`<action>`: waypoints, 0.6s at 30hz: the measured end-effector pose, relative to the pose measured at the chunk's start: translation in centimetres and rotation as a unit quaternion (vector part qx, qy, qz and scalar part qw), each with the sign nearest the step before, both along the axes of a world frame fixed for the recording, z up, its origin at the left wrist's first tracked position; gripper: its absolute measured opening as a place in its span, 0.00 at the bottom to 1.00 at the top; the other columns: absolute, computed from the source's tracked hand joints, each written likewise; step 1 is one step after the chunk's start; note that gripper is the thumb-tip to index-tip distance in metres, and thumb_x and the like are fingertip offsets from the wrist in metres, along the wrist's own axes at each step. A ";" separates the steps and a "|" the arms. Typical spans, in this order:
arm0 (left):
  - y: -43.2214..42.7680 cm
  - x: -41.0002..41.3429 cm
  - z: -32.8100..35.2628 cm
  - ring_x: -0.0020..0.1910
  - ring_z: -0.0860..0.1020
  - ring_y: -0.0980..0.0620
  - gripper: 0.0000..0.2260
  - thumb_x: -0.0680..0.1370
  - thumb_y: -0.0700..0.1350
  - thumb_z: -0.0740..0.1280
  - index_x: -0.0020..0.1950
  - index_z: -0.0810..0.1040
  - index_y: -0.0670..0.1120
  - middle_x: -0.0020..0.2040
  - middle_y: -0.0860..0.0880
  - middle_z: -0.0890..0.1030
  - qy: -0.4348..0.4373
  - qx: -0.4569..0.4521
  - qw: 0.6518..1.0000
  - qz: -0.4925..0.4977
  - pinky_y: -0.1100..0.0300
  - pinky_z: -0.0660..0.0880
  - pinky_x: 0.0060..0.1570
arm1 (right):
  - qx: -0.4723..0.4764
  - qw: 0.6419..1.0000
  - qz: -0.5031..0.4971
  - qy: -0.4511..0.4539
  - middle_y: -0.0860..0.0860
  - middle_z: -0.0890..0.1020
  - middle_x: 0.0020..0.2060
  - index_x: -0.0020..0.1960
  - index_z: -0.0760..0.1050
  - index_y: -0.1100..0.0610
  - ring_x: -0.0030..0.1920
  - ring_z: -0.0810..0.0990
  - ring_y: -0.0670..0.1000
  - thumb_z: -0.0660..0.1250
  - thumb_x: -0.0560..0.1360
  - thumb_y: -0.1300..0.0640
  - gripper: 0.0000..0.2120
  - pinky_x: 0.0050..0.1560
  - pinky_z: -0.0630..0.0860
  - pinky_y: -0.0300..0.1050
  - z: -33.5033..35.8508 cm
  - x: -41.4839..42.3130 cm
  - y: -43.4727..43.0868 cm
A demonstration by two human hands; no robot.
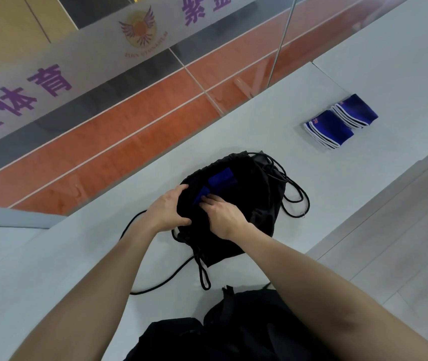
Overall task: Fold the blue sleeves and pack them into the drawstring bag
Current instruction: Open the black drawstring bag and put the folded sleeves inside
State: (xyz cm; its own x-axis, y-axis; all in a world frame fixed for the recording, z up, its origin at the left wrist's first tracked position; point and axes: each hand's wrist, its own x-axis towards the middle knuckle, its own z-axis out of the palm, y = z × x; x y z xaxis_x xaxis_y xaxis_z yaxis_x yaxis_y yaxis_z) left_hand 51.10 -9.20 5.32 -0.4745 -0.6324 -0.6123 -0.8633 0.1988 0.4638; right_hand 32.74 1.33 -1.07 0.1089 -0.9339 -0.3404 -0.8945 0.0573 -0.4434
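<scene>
Left hand [167, 209] grips the near-left rim of the black drawstring bag [257, 194], holding its mouth apart. Right hand [224, 217] has bent fingers on a blue sleeve [199, 196] just inside; can't tell if it's pinching or pressing. Two folded sleeves [330, 131] sit far right on the table [233, 126].

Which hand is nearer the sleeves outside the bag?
Right. The right hand, at the bag's mouth, is apart from the sleeves; the left hand grips its rim, farther off.

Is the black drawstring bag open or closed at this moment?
Open. The left hand grips the rim of the bag, and blue sleeves show inside its mouth.
</scene>
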 end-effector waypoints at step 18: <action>0.6 -14.3 5.7 0.66 0.82 0.43 0.20 0.80 0.51 0.76 0.71 0.83 0.48 0.70 0.49 0.82 0.061 -0.247 0.955 -0.154 0.45 0.77 0.70 | -0.012 0.968 -0.241 0.074 0.56 0.85 0.46 0.47 0.82 0.56 0.48 0.84 0.64 0.63 0.80 0.58 0.09 0.47 0.81 0.55 6.9 -19.8 8.7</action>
